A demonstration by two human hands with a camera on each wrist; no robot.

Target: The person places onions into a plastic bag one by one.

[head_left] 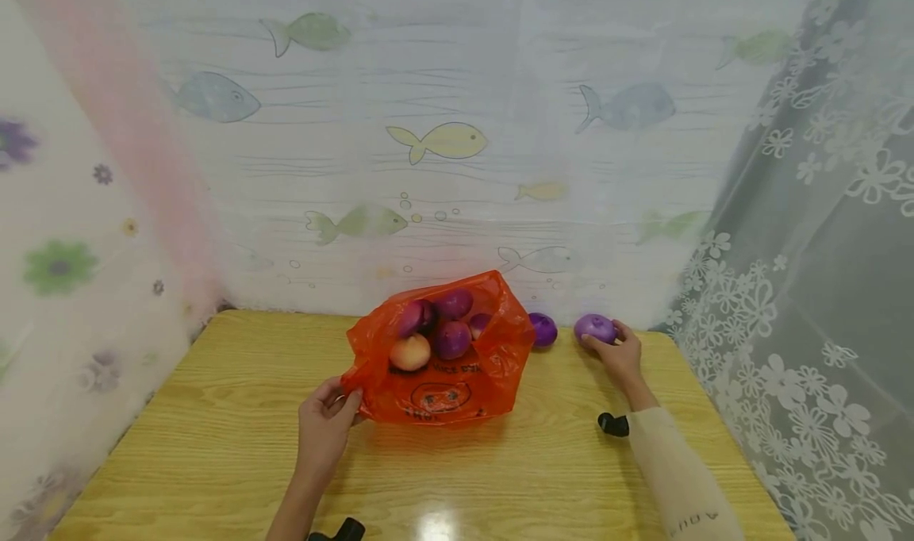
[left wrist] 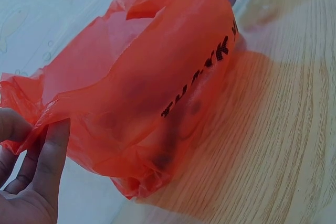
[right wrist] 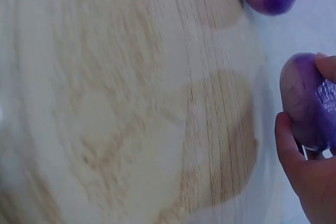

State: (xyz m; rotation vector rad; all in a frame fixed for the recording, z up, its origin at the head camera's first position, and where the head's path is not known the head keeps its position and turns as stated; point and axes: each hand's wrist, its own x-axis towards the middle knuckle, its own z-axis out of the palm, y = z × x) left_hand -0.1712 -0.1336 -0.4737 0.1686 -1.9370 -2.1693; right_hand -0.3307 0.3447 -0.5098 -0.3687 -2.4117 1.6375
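My left hand (head_left: 327, 422) pinches the left edge of a red plastic bag (head_left: 435, 398) between thumb and fingers. The bag's mouth gapes open, showing several purple, round, fruit-like pieces (head_left: 451, 340) and a pale peach-coloured one (head_left: 410, 353) inside. Black print marks its front. At the back right of the table, my right hand (head_left: 620, 358) grips a glossy purple oval piece (head_left: 598, 329), thumb on one side and fingers on the other. Another purple piece (head_left: 543, 330) lies between it and the bag. In the right wrist view the held piece (right wrist: 304, 98) appears paler on one side.
The wood-grain table (head_left: 214, 446) backs onto a fish-printed curtain (head_left: 443, 192). White flower lace (head_left: 814, 382) hangs along the right side. Black wrist gear (head_left: 612, 424) sits beside the right sleeve, with more (head_left: 348, 530) by the left forearm.
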